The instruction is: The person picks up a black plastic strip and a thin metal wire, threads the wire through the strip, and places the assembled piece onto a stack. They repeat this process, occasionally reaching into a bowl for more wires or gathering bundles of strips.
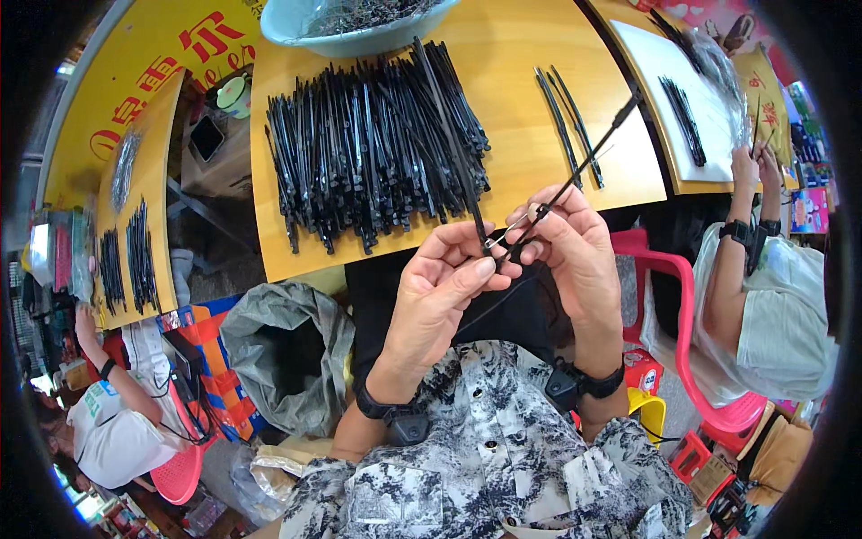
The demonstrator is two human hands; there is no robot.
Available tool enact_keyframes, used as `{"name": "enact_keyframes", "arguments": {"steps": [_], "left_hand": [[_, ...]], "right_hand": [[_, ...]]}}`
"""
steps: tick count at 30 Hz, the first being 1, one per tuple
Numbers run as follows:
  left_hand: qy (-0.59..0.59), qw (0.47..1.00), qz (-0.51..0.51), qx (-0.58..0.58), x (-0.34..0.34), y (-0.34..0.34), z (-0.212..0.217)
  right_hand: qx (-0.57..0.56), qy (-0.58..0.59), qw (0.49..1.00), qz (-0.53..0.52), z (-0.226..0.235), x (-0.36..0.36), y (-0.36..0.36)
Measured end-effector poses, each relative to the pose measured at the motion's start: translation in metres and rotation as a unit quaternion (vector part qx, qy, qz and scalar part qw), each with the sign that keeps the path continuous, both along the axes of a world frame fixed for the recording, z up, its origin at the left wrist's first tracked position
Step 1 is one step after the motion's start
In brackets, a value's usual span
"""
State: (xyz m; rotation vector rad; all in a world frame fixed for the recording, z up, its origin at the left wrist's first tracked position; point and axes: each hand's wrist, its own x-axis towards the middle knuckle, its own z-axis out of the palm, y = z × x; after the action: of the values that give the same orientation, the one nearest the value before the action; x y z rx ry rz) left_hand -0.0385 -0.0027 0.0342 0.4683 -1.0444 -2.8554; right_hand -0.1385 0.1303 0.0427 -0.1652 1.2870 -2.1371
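Observation:
My left hand (440, 287) pinches the lower end of a long thin black rod (453, 144), which slants up over the pile. My right hand (575, 238) holds a second thin black rod (588, 162) that leans up to the right. Between my fingertips a thin silvery metal piece (510, 229) spans the two rods. How they join is too small to make out. Beyond my left hand, a wide pile of similar black rods (359, 153) lies on the yellow table (521, 45). Two separate black rods (561, 126) rest on the table beyond my right hand.
A pale blue bowl (301, 31) of small dark parts stands at the table's far edge. Below the table at left sits a grey bag-lined bin (242, 328). A pink chair (687, 332) is at right. People work at side tables, left (117, 440) and right (781, 314).

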Motion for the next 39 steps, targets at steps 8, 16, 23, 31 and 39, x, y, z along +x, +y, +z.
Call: {"name": "enact_keyframes", "arguments": {"steps": [8, 16, 23, 31, 39], "left_hand": [[0.01, 1.0, -0.005, 0.007, 0.0, -0.002, -0.002], [0.021, 1.0, -0.007, 0.016, 0.0, -0.005, -0.002], [0.019, 1.0, -0.007, 0.015, 0.001, -0.004, -0.002], [-0.061, 0.986, 0.075, -0.135, -0.001, -0.001, 0.004], [-0.05, 0.991, 0.045, -0.119, 0.003, -0.005, -0.002]], "right_hand": [[0.007, -0.019, 0.999, 0.032, -0.005, -0.003, -0.004], [0.002, -0.047, 0.998, 0.041, -0.005, -0.004, -0.008], [0.005, -0.095, 0.995, 0.022, -0.003, -0.004, -0.008], [0.05, 0.013, 0.997, 0.057, 0.021, 0.0, -0.001], [0.029, 0.044, 0.999, -0.003, 0.028, -0.005, 0.007]]}}
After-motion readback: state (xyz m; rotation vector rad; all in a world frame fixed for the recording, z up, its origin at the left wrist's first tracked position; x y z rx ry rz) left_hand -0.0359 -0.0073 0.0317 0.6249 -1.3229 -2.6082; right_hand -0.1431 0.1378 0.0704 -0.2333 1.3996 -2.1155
